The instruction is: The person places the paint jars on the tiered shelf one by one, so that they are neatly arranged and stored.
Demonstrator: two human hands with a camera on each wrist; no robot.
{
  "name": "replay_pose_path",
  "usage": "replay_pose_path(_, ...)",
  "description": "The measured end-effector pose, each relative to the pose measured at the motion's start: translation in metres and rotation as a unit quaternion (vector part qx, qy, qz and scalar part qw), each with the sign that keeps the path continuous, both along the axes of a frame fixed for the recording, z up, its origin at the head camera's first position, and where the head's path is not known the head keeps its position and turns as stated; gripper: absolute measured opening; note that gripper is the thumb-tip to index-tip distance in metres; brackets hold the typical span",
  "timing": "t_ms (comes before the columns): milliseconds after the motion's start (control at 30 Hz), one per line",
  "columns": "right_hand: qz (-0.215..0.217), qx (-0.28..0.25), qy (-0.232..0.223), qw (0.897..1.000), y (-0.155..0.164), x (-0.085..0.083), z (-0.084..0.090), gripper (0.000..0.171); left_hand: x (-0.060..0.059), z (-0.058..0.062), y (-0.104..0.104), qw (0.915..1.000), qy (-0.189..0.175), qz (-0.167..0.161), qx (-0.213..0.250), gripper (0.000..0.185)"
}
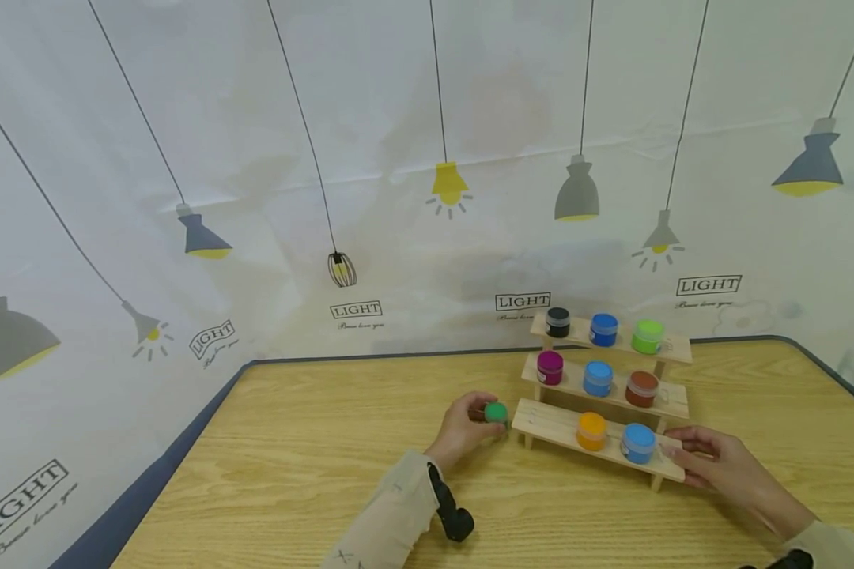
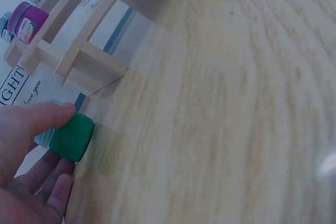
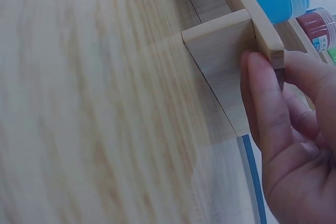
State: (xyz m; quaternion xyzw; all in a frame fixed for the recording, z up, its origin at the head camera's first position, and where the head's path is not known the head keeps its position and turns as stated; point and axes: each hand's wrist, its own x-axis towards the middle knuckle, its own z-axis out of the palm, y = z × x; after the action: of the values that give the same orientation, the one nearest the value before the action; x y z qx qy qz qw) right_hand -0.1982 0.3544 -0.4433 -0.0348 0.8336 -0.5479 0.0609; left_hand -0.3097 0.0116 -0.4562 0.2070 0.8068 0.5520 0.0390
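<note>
My left hand holds a small green-lidded paint jar between thumb and fingers, just left of the wooden tiered rack. In the left wrist view the jar is tilted close to the tabletop. My right hand pinches the right end of the rack's lowest shelf, thumb above and fingers beneath. On that shelf stand an orange jar and a light blue jar, the blue one close to the right hand. Bare wood shows on the shelf's left part.
The middle tier bears a purple jar, a blue jar and a brown jar. On the top tier are black, dark blue and lime green jars. Behind the wooden table hangs a lamp-printed sheet.
</note>
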Motion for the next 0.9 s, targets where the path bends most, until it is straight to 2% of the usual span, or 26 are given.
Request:
replay_pose_path(67,-0.004,-0.002,-0.004,1.0,0.0,0.0,0.0,0.05,0.001,0.001,0.0,0.9999,-0.012,0.006,0.003,0.036)
replay_pose_path(133,-0.007,-0.003,-0.006,1.0,0.0,0.0,0.0,0.051,0.005,0.009,0.001,0.9993,-0.033,0.015,0.007,0.037)
replay_pose_path(267,-0.002,-0.009,-0.006,1.0,0.001,0.0,0.0,0.05,0.014,0.021,0.001,0.9989,-0.041,0.02,0.015,0.036)
replay_pose_path(333,0.001,-0.013,-0.005,1.0,0.001,0.0,0.0,0.05,0.014,0.021,0.0,0.9988,-0.039,0.021,0.021,0.035)
replay_pose_path(500,-0.007,-0.018,-0.015,1.0,-0.001,0.001,-0.001,0.052,0.004,0.005,-0.003,0.999,-0.03,0.026,0.022,0.037)
replay_pose_path(567,-0.007,-0.018,-0.018,1.0,0.0,0.001,-0.001,0.052,0.002,0.004,-0.003,0.9989,-0.028,0.03,0.023,0.038)
replay_pose_path(733,0.004,-0.014,-0.018,1.0,0.001,0.001,-0.001,0.052,-0.001,0.007,-0.006,0.9974,-0.032,0.031,0.056,0.039)
replay_pose_path(900,0.004,-0.01,-0.013,1.0,0.001,0.0,0.001,0.053,0.001,0.016,-0.009,0.9977,-0.029,0.025,0.056,0.041)
